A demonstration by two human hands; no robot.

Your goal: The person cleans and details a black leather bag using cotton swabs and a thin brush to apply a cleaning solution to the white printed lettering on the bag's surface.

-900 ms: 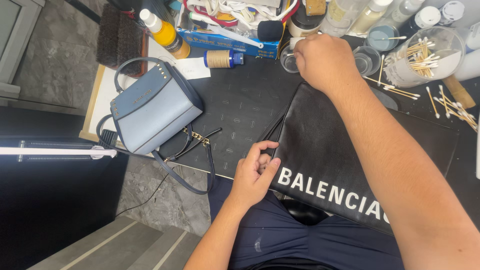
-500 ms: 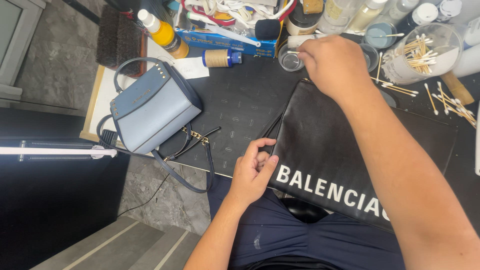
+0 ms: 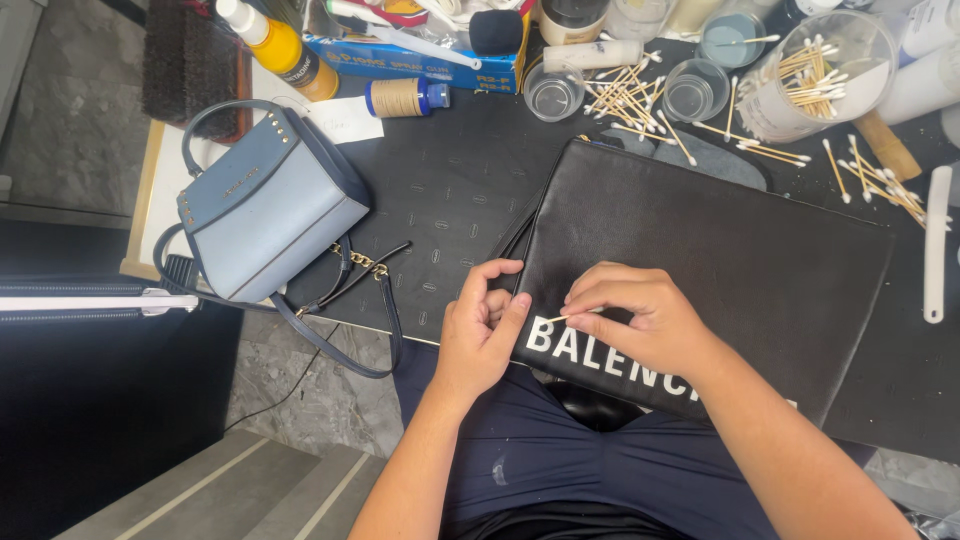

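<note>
My right hand (image 3: 640, 322) pinches a cotton swab (image 3: 572, 316) between thumb and fingertips, its white tip pointing toward nine o'clock and resting on the first white letter printed on the black leather pouch (image 3: 720, 250). My left hand (image 3: 482, 330) is curled at the pouch's near-left corner, thumb pressed on the leather edge, fingers bent loosely inward and holding nothing that I can make out. The two hands sit just beside each other at six o'clock of the scene, over my dark blue trousers (image 3: 560, 470).

The pouch lies flat on the black work mat (image 3: 450, 190), its zipper pull hanging off the left edge. At nine o'clock from the pouch stands a light blue handbag (image 3: 265, 205) with gold studs, its dark strap and chain trailing toward the mat's near edge. Loose cotton swabs (image 3: 630, 95) are scattered at twelve o'clock, between two small clear cups (image 3: 553, 92). At one o'clock a clear jar (image 3: 820, 70) holds more swabs upright. A spool of tan thread (image 3: 405, 97) with a blue end lies on its side at eleven o'clock, near a yellow squeeze bottle (image 3: 275, 48) and a dark brush (image 3: 190, 60). A white stick-like tool (image 3: 937, 245) lies at three o'clock, well apart from my hands.
</note>
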